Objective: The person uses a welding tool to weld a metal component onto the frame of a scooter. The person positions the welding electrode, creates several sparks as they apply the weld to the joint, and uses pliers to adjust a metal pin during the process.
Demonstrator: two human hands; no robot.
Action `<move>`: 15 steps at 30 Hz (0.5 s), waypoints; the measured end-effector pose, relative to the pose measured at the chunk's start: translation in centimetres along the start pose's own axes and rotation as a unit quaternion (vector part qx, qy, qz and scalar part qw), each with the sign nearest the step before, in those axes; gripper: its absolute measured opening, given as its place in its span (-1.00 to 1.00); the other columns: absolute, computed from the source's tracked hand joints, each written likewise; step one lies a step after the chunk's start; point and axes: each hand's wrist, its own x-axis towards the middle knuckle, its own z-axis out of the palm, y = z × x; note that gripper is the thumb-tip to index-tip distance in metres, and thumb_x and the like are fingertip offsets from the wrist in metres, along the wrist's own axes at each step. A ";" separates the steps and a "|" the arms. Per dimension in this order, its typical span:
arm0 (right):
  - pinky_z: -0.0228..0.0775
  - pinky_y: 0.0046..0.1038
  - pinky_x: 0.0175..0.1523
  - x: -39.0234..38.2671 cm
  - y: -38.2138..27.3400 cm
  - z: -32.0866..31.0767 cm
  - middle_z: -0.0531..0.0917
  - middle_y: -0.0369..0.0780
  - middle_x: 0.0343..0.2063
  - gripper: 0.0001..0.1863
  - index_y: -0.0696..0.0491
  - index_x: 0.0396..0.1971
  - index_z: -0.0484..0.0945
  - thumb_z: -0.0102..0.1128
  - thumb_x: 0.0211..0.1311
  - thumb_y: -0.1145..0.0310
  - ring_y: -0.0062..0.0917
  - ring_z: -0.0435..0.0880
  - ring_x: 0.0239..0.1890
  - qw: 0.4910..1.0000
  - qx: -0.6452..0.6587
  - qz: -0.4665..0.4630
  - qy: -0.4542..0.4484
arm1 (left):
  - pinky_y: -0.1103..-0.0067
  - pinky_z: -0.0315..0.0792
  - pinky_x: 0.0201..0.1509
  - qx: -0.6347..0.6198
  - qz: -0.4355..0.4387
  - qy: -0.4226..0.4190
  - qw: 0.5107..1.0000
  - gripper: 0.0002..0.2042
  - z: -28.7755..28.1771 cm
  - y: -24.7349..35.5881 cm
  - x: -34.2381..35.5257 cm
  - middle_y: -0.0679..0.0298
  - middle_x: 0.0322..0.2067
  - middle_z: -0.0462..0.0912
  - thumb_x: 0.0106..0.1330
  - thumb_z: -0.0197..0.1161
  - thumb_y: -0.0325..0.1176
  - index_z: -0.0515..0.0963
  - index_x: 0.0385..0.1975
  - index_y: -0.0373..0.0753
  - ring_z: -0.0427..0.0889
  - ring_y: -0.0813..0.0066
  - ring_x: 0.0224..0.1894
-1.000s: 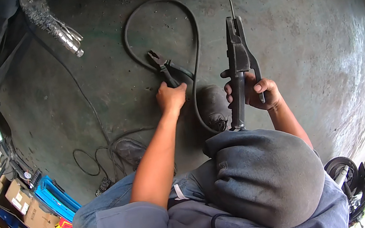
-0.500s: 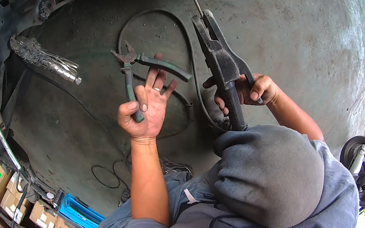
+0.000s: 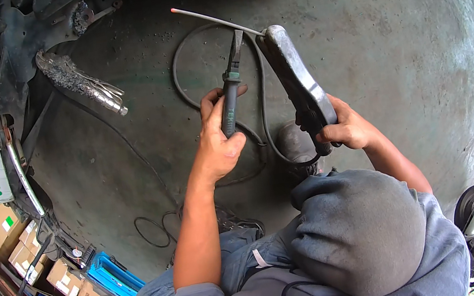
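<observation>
Two forearms (image 3: 193,238) reach forward, left grip (image 3: 217,138) clasping pliers (image 3: 231,101), right grip (image 3: 344,126) apparently clenched around electrode holder (image 3: 298,70)

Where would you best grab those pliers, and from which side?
The pliers are probably best gripped by the dark handle, coming from the person's side: it is long and points back toward the person, while the metal head points away. The left hand holds them there.
</observation>
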 end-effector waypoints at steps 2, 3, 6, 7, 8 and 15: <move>0.38 -0.42 -0.07 0.1 -0.4 0.0 0.55 -0.18 -0.26 -0.26 0.20 0.09 0.33 0.17 -0.27 0.31 -0.46 0.51 -0.21 1.000 0.025 0.016 0.009 | 0.45 -0.04 0.38 -0.045 0.018 0.006 0.999 -0.27 0.5 -0.1 -0.3 0.21 0.13 0.32 -0.21 -0.02 -0.56 0.31 0.20 -0.29 0.17 0.28 0.30; 0.38 -0.41 -0.08 0.1 -0.5 0.1 0.55 -0.16 -0.25 -0.25 0.21 0.09 0.32 0.16 -0.27 0.30 -0.44 0.51 -0.21 0.999 0.038 0.025 0.014 | 0.45 -0.03 0.38 -0.067 0.029 0.015 0.997 -0.26 0.9 -0.3 -0.5 0.20 0.12 0.32 -0.22 -0.02 -0.56 0.32 0.20 -0.29 0.17 0.28 0.30; 0.38 -0.39 -0.07 0.3 -0.8 0.0 0.55 -0.09 -0.25 -0.22 0.25 0.11 0.29 0.16 -0.28 0.29 -0.37 0.52 -0.21 0.990 -0.102 0.025 0.091 | 0.46 0.04 0.35 -0.146 0.019 0.053 0.988 -0.29 1.6 -0.5 -0.8 0.20 0.06 0.37 -0.22 -0.02 -0.58 0.34 0.17 -0.31 0.22 0.30 0.26; 0.37 -0.35 -0.03 0.4 -0.7 0.1 0.56 0.00 -0.23 -0.19 0.25 0.13 0.26 0.16 -0.29 0.29 -0.25 0.54 -0.18 0.983 -0.143 0.030 0.114 | 0.47 0.07 0.34 -0.175 0.009 0.068 0.982 -0.30 1.7 -0.6 -0.8 0.21 0.04 0.40 -0.22 -0.02 -0.59 0.35 0.15 -0.32 0.24 0.31 0.24; 0.37 -0.33 -0.02 0.5 -0.6 0.2 0.56 0.01 -0.22 -0.19 0.24 0.14 0.25 0.16 -0.28 0.29 -0.21 0.54 -0.16 0.977 -0.169 0.026 0.126 | 0.49 0.11 0.30 -0.207 -0.026 0.070 0.975 -0.32 1.6 -0.8 -0.9 0.20 0.02 0.41 -0.21 -0.03 -0.60 0.36 0.13 -0.32 0.28 0.34 0.19; 0.34 -0.20 0.04 0.7 -1.6 1.1 0.54 0.07 -0.13 -0.16 0.16 0.18 0.21 0.18 -0.27 0.26 -0.07 0.52 -0.05 0.940 -0.278 0.048 0.190 | 0.61 0.24 0.00 -0.321 -0.058 0.054 0.944 -0.37 0.9 -1.5 -1.0 0.24 -0.15 0.41 -0.23 -0.03 -0.65 0.40 0.05 -0.33 0.33 0.50 -0.17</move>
